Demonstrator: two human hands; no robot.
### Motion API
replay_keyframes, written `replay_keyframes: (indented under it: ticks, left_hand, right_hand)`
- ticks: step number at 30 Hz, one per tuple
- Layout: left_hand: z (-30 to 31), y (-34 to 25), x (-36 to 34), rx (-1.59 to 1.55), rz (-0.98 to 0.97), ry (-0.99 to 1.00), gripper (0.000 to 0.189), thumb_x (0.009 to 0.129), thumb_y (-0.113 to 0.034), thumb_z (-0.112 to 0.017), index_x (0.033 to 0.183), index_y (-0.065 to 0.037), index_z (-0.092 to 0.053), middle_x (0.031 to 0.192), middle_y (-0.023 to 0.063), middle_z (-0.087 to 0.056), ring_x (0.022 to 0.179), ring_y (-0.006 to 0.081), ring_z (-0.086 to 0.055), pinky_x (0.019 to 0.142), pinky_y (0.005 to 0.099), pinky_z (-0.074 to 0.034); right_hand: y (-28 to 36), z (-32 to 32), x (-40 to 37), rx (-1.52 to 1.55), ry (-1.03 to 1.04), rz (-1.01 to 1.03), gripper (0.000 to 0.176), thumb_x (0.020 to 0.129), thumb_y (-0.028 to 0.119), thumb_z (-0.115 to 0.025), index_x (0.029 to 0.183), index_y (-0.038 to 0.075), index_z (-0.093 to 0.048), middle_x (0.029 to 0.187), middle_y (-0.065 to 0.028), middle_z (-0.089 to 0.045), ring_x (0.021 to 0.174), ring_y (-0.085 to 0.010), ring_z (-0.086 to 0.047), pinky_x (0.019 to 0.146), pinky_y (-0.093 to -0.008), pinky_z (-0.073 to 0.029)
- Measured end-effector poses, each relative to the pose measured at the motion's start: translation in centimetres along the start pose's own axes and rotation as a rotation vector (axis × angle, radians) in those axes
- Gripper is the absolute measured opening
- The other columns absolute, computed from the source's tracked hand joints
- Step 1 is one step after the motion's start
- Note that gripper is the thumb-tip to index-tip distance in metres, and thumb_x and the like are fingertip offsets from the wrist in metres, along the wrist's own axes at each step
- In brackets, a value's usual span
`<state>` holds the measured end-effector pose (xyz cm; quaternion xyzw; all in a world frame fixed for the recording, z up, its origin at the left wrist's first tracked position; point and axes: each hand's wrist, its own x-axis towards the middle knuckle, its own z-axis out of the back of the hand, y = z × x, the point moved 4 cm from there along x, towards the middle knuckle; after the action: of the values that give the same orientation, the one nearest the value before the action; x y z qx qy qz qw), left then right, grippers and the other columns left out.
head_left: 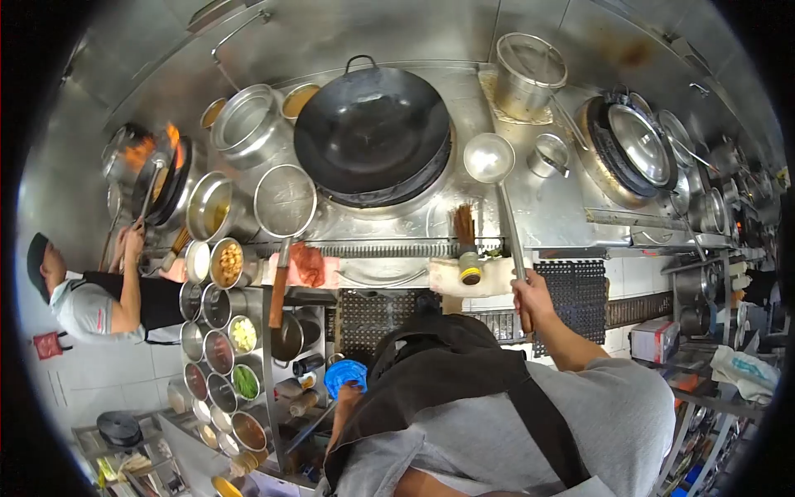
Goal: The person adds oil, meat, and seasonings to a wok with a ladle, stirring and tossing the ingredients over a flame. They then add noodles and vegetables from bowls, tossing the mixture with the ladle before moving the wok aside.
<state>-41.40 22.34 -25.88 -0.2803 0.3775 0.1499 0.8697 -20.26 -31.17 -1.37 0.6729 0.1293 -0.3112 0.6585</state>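
Note:
My right hand [534, 296] is closed around the wooden end of a long metal ladle [490, 160]. Its round bowl lies over the steel stove top, to the right of a large black wok [370, 128]. Low beside my body, my left hand [349, 396] grips a round blue plastic bowl [343, 375]; its fingers are partly hidden. A mesh strainer [286, 199] with a wooden handle lies left of the wok. On the front ledge, a bamboo brush [466, 244] rests on a folded cloth [494, 276].
Several metal containers of ingredients [243, 334] line the left side. Beyond them, a person [103, 302] works at a wok with flames [171, 137]. A lidded pot [530, 79] stands at the back right, and a second burner holds a steel lid [642, 145].

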Motion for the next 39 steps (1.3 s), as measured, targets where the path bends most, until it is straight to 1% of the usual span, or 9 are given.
replay_keyframes:
  ticks: [6,14,17,24,26,28,31,34,39]
  left_hand:
    - [6.2,-2.2,4.6,0.032,0.01,0.024,0.023,0.077,-0.026,-0.058,0.077,-0.004,-0.066,0.068,0.01,-0.065,0.05,0.0202,-0.061,0.047,0.0345,-0.05]
    - [10.0,-6.7,8.4,-0.155,-0.031,-0.162,0.033,0.079,-0.033,-0.049,0.088,-0.008,-0.066,0.088,0.0163,-0.065,0.088,0.0357,-0.061,0.08,0.0423,-0.048]
    - [10.9,-4.9,7.8,-0.097,-0.028,-0.197,0.034,0.08,-0.032,-0.047,0.096,-0.008,-0.065,0.097,0.0177,-0.064,0.093,0.0344,-0.06,0.084,0.0423,-0.047]
    - [6.5,8.6,11.6,0.06,0.137,-0.113,0.037,0.075,-0.026,-0.048,0.094,-0.001,-0.066,0.106,0.0197,-0.062,0.101,0.0328,-0.058,0.09,0.0393,-0.045]
    - [9.4,8.6,7.2,-0.035,0.195,-0.173,0.026,0.076,-0.017,-0.048,0.079,0.0,-0.067,0.078,0.0157,-0.067,0.064,0.0261,-0.067,0.063,0.0384,-0.054]
    - [8.5,10.9,7.0,-0.071,0.243,-0.261,0.028,0.077,-0.019,-0.047,0.079,0.0,-0.066,0.078,0.0153,-0.067,0.06,0.0261,-0.066,0.061,0.0383,-0.054]
    - [6.7,12.7,6.6,-0.119,0.281,-0.165,0.028,0.077,-0.021,-0.048,0.08,-0.001,-0.066,0.081,0.0161,-0.067,0.061,0.0262,-0.066,0.063,0.0384,-0.054]
    - [4.8,12.8,4.9,-0.434,0.401,-0.294,0.027,0.077,-0.022,-0.049,0.083,-0.001,-0.066,0.083,0.0171,-0.067,0.061,0.0277,-0.066,0.067,0.0392,-0.053]
    - [-1.2,10.2,2.5,0.145,-0.023,-0.274,0.025,0.072,-0.013,-0.049,0.086,-0.003,-0.068,0.087,0.0158,-0.067,0.069,0.0266,-0.067,0.066,0.0364,-0.054]
  right_hand:
    - [-0.1,0.1,0.2,-0.326,-0.098,0.19,0.03,0.079,0.01,-0.057,0.106,-0.001,-0.053,0.06,-0.007,-0.052,0.043,-0.0159,-0.05,0.04,-0.0303,-0.043]
    - [0.9,-3.3,-0.9,-0.671,-0.347,0.567,0.035,0.08,0.005,-0.053,0.114,-0.004,-0.05,0.061,-0.0177,-0.057,0.053,-0.0256,-0.058,0.052,-0.0374,-0.044]
    - [4.6,-8.3,-2.3,-0.375,-0.249,0.478,0.039,0.087,0.004,-0.049,0.125,-0.003,-0.044,0.054,-0.0002,-0.046,0.042,-0.0064,-0.04,0.038,-0.0254,-0.033]
    - [17.6,-27.2,-1.1,-0.679,0.276,0.632,0.049,0.078,0.002,-0.056,0.126,0.006,-0.05,0.057,-0.0033,-0.052,0.047,-0.0079,-0.049,0.044,-0.0259,-0.041]
    - [22.0,-35.4,-0.8,-0.989,0.401,0.911,0.049,0.073,0.006,-0.059,0.122,0.003,-0.052,0.077,-0.0186,-0.06,0.066,-0.0244,-0.061,0.062,-0.0335,-0.047]
    - [24.4,-43.5,0.0,-1.135,0.588,1.06,0.049,0.071,0.009,-0.057,0.119,0.0,-0.051,0.088,-0.0217,-0.058,0.082,-0.038,-0.058,0.074,-0.0419,-0.045]
    - [26.0,-53.8,2.0,-1.476,0.67,1.333,0.047,0.07,0.007,-0.056,0.116,-0.002,-0.052,0.091,-0.0244,-0.059,0.088,-0.0392,-0.058,0.079,-0.0448,-0.045]
    - [26.6,-60.0,1.3,-1.746,0.742,1.13,0.044,0.07,0.005,-0.056,0.113,-0.002,-0.054,0.093,-0.0259,-0.061,0.095,-0.0378,-0.058,0.084,-0.0436,-0.046]
    - [26.2,-62.3,3.3,-1.664,0.838,0.919,0.028,0.071,0.001,-0.054,0.098,-0.007,-0.058,0.069,-0.0207,-0.06,0.052,-0.0265,-0.061,0.048,-0.0387,-0.049]
